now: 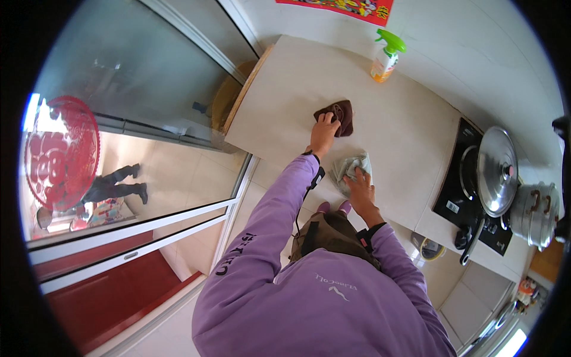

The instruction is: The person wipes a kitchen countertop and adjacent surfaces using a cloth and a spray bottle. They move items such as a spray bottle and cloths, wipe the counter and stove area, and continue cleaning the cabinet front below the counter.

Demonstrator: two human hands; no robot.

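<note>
My left hand (324,134) rests on a folded dark brown cloth (343,117) that lies on the pale countertop (285,89). The fingers are bent over the cloth's near left part and grip it. Closer to my body, my right hand (362,191) holds a crumpled grey-green cloth (350,166) at the counter's front edge. The fingertips press into its folds, and part of this cloth lies hidden under the hand. Beyond both cloths, a spray bottle (384,60) with a green trigger head and orange liquid stands upright by the wall.
To the right, a black gas hob (450,187) carries a pan with a steel lid (496,172); a pan handle (473,241) juts past the front edge. An aluminium steamer pot (535,214) stands beside it. A sliding glass door (147,80) is on the left, with a person's legs (118,185) beyond.
</note>
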